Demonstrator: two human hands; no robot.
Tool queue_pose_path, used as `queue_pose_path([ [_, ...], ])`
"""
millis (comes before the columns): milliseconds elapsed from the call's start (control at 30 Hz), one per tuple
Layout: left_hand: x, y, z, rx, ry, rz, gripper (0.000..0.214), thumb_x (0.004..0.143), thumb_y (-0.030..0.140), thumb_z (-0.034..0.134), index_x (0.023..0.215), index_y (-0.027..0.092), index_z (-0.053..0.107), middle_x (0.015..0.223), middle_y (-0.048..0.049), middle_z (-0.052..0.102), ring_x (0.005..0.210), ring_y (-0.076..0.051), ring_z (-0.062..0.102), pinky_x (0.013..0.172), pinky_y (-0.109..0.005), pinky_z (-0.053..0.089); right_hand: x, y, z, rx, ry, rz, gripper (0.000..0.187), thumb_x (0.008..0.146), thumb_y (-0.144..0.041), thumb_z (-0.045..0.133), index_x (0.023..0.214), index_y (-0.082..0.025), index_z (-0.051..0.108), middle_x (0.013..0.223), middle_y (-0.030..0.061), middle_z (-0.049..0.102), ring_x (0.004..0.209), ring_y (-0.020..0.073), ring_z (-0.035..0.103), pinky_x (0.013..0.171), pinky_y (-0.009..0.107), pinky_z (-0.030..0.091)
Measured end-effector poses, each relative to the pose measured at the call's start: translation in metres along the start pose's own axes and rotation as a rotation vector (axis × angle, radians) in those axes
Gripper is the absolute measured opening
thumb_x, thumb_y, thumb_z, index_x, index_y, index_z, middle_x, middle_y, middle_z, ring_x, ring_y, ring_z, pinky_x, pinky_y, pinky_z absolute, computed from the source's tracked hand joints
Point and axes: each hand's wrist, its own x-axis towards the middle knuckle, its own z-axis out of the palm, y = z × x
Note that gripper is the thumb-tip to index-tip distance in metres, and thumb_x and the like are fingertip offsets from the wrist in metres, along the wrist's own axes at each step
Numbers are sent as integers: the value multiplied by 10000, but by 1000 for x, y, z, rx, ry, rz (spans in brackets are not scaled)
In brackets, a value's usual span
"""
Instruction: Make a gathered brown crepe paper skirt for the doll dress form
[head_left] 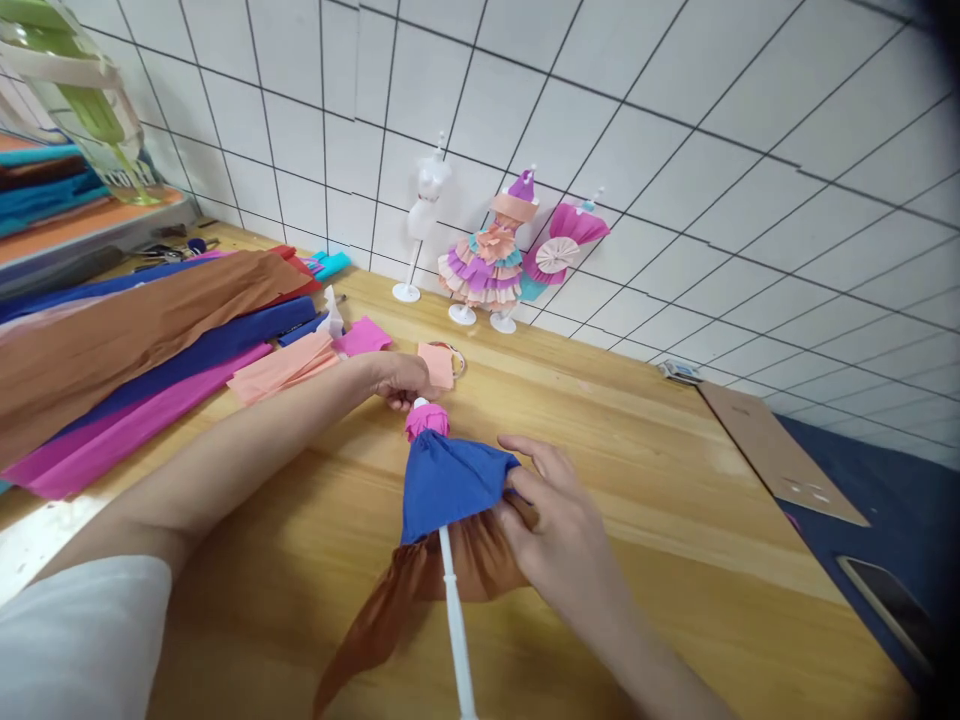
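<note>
A miniature dress form lies tilted on the table, its white pole (455,610) pointing toward me. It wears a pink bodice (427,422), a blue paper skirt (454,480) and a brown gathered paper layer (390,600) that trails to the lower left. My left hand (401,380) has its fingers curled at the form's white neck; the exact grip is partly hidden. On the right side, my right hand (555,510) pinches the blue skirt's edge between thumb and fingers, with the brown layer just underneath.
Along the tiled wall stand a bare white dress form (429,195) and two dressed ones (484,265). Brown paper strips (150,330) and other colours pile at left. A peach paper square (436,366) lies beyond my left hand. A cardboard sheet (780,450) and phone (892,605) are right.
</note>
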Motion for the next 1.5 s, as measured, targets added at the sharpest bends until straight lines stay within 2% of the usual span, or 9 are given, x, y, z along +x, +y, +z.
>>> queue_pose_path([
  [133,3,5,0,93,-22,-13,336,903,322,557,1188,143,544,1182,-100,576,1003,-216,597,840,-420,523,1,-3,5,-58,3,-9,191,747,-20,491,760,-161,620,1136,168,605,1054,308,533,863,485,476],
  [300,8,9,0,209,3,-1,309,907,328,552,1155,144,557,1126,-83,597,944,-192,612,799,-392,536,2,-3,9,-78,-133,82,171,805,-90,550,899,-164,674,1115,119,638,1029,275,577,895,438,476],
  [400,9,10,-1,269,29,26,196,898,290,554,892,103,613,791,-27,634,647,-119,596,592,-259,505,4,-2,9,-55,-226,159,170,838,-120,545,921,-182,681,1075,86,650,980,229,609,877,372,482],
  [467,8,11,-1,294,47,56,235,870,233,551,669,112,567,548,16,551,461,-87,498,453,-207,397,5,-2,8,-48,-276,195,184,851,-126,530,931,-197,679,1038,68,652,930,204,624,838,334,488],
  [533,7,11,-1,310,59,81,281,837,191,541,563,135,506,444,28,483,392,-78,435,398,-201,323,6,-2,5,-57,-306,211,193,855,-127,520,950,-203,669,1017,56,649,899,199,630,792,318,489],
  [867,16,17,-3,421,10,69,274,779,245,552,530,151,489,435,19,465,358,-71,372,357,-194,272,9,1,0,-107,-326,154,175,836,-87,487,883,-168,635,959,70,655,869,206,622,725,302,459],
  [1033,21,20,-4,485,-23,46,293,754,318,593,535,155,488,412,27,436,339,-66,342,337,-188,253,11,3,2,-75,-320,132,203,851,-93,469,947,-161,635,969,74,664,876,204,629,749,303,465],
  [1233,24,25,-3,534,-50,17,325,721,350,628,512,167,460,388,34,419,325,-64,326,331,-191,233,11,2,0,-63,-314,138,217,845,-84,470,931,-154,656,1004,83,645,901,202,620,773,300,468],
  [1500,16,32,0,579,-53,2,355,785,314,593,502,164,440,383,35,414,319,-63,333,345,-204,231,7,3,4,-48,-290,130,178,852,-111,501,895,-161,666,1015,76,655,904,202,623,754,300,461],
])
